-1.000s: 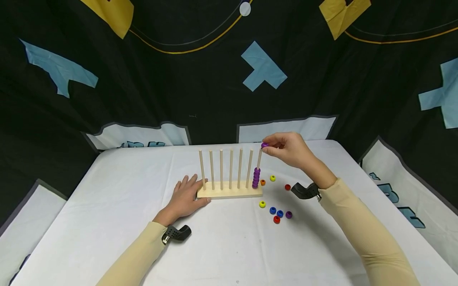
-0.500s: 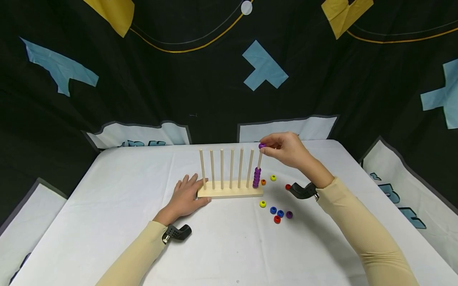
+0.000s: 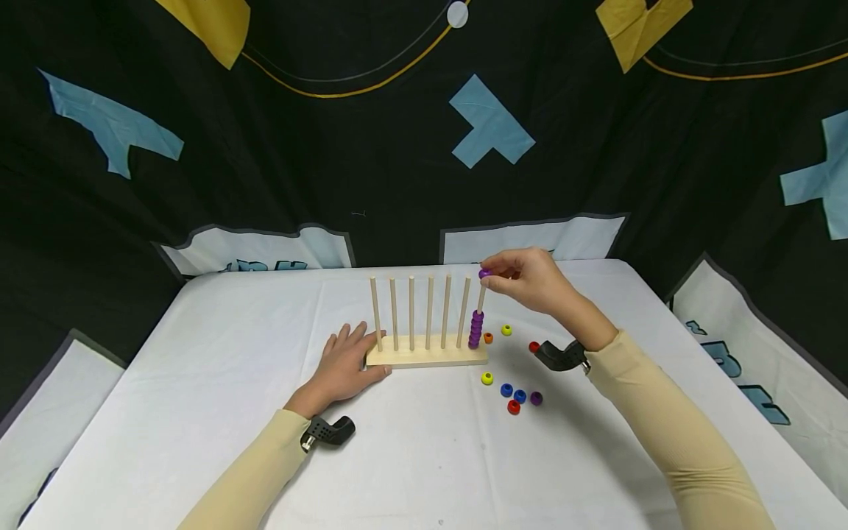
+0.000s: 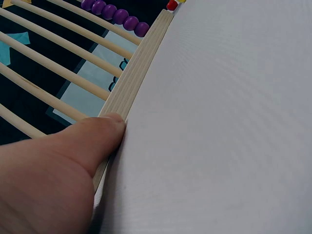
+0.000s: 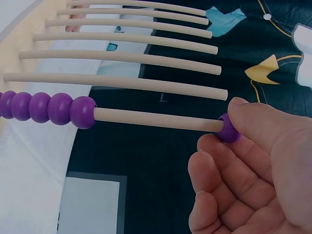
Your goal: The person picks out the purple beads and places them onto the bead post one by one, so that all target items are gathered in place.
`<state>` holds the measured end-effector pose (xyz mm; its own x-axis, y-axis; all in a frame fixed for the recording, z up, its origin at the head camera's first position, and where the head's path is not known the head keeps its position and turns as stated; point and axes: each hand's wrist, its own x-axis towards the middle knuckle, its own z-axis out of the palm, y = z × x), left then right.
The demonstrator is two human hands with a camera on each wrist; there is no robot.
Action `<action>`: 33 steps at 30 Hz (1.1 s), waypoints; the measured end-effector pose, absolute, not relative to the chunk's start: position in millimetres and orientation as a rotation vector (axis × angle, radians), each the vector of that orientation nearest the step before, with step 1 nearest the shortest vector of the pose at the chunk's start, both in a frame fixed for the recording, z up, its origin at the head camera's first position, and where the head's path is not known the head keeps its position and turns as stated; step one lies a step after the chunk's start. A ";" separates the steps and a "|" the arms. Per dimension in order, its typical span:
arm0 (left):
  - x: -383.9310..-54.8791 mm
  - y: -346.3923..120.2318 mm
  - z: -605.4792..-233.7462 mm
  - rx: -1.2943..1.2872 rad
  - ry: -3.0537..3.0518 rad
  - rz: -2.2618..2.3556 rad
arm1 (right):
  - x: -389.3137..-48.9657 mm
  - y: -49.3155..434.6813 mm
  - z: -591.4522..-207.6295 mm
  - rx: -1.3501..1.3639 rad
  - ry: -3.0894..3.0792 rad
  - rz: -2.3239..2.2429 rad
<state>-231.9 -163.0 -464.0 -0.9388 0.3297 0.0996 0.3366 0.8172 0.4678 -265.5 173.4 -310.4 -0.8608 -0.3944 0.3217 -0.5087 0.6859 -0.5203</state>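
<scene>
In my right hand a purple bead is pinched between thumb and fingers at the top of the rightmost peg. The peg's tip meets the bead's hole. Lower on that peg sits a stack of several purple beads. My left hand rests at the left end of the wooden base, fingers spread and straight. Its thumb lies along the base's front edge, and the index finger reaches behind it. The other upright pegs are bare.
Right of the base lie loose beads: an orange bead, a far yellow bead, a near yellow bead, blue beads, a red bead and a purple one. Another red bead is beside the right wrist camera.
My right hand has moved slightly left, bringing the purple bead over the rightmost peg's tip, then a little down. The left hand and the base hold still.
</scene>
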 end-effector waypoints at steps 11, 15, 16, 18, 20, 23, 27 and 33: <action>-231.9 -161.8 -464.4 -0.544 -2.984 -0.762 | -264.8 173.6 -312.1 0.731 -2.726 0.925; -231.3 -161.5 -464.2 -0.546 -2.982 -0.771 | -264.8 173.9 -312.5 0.728 -2.729 0.926; -231.2 -161.6 -464.1 -0.547 -2.980 -0.770 | -264.8 174.0 -312.6 0.729 -2.729 0.929; -231.3 -161.8 -464.3 -0.544 -2.980 -0.773 | -264.8 174.3 -312.8 0.733 -2.726 0.926; -231.5 -162.0 -464.6 -0.543 -2.978 -0.765 | -264.9 174.7 -313.3 0.735 -2.724 0.923; -231.7 -161.9 -464.7 -0.542 -2.979 -0.766 | -264.9 175.4 -314.2 0.737 -2.725 0.918; -232.1 -161.5 -464.8 -0.543 -2.983 -0.768 | -265.5 176.8 -315.8 0.736 -2.727 0.915; -232.2 -161.4 -464.9 -0.540 -2.991 -0.776 | -265.2 177.5 -316.5 0.749 -2.708 0.910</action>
